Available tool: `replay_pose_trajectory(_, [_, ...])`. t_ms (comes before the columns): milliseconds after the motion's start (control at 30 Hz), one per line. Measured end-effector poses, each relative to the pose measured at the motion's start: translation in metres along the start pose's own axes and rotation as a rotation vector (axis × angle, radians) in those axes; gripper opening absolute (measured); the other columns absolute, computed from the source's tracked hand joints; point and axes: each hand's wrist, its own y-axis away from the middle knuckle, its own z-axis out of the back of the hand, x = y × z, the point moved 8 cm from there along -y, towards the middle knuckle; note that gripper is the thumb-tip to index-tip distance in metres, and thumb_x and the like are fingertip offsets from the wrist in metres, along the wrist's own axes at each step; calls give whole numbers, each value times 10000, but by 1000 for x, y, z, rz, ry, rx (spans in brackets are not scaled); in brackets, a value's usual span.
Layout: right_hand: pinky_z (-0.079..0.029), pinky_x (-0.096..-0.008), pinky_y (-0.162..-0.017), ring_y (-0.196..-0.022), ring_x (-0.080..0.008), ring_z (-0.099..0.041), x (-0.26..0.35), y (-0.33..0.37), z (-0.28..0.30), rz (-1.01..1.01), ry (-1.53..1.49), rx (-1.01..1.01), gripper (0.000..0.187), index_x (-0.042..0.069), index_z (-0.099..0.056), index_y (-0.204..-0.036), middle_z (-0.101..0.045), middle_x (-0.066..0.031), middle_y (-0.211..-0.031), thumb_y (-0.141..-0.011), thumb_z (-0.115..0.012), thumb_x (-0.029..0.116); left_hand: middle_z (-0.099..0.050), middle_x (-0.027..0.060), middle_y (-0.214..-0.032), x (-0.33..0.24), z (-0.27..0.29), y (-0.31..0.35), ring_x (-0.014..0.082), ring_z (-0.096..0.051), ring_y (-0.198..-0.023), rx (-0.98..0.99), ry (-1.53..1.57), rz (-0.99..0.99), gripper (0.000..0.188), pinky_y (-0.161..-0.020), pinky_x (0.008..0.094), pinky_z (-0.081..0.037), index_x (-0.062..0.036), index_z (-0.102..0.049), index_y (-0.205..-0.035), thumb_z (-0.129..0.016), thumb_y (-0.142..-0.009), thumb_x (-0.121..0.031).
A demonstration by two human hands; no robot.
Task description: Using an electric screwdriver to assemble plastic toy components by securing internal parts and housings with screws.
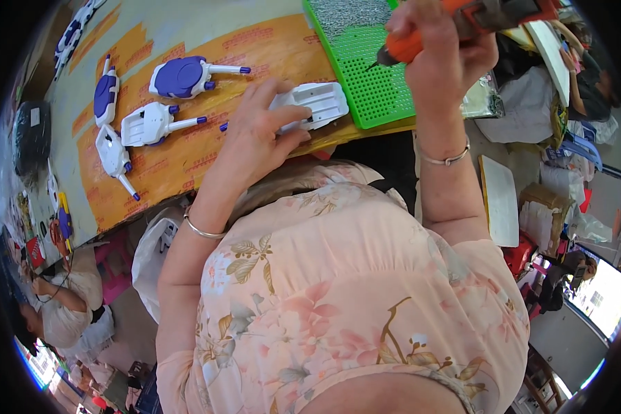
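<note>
My left hand (259,131) is closed around one end of a white plastic toy shell (328,103), which lies open side up near the table's front edge. A purple tip pokes out at the left of that hand. In my right hand (438,65) is an orange power screwdriver (401,48), raised over a green perforated tray (372,96). Its dark bit points down and left, above the tray's holes. Many small silver screws (348,21) are spread across the far part of the tray.
Left of my hand lie several white-and-purple antenna-shaped toys, among them one purple side up (179,76) and one hollow side up (143,126). Orange printed tape (276,52) covers the table. A dark wrapped bundle (32,138) sits at far left. Other people are at both sides.
</note>
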Motion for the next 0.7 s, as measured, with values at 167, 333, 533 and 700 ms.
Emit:
replay_pose_trajectory(167, [-474, -241, -534, -588, -89, -592, -32, -13, 24, 1, -181, -23, 196, 46, -577, -1017, -628, -24, -759, -917, -745, 65, -610, 154, -1243, -1, -1, -4, 373, -562, -1179, 1, 26, 18, 323, -971, 461, -492, -76, -754, -1024, -842, -713, -66])
replay_pose_trajectory(333, [-426, -224, -508, -555, -59, -548, -32, -8, 32, -200, 333, -124, 173, 65, -587, -983, -629, -8, -715, -918, -747, 72, -605, 171, -1243, 2, -2, -1, 377, -564, -1163, -15, 43, 21, 334, -966, 464, -489, -77, -747, -1021, -846, -703, -58])
replay_pose_trajectory(533, [-395, -216, -464, -509, -57, -518, -33, -4, 35, -121, 74, -77, 176, 63, -577, -1014, -625, -20, -715, -940, -734, 90, -605, 171, -1222, 2, -3, -2, 379, -565, -1155, -12, 32, 4, 343, -957, 465, -488, -76, -742, -1027, -847, -701, -61])
replay_pose_trajectory(700, [-388, -220, -444, -490, -61, -509, -41, -2, 37, -139, 43, -64, 175, 61, -568, -1031, -619, -25, -719, -952, -719, 96, -605, 169, -1215, 2, -3, -2, 380, -566, -1150, -18, 27, -4, 343, -952, 466, -490, -78, -743, -1027, -847, -701, -64])
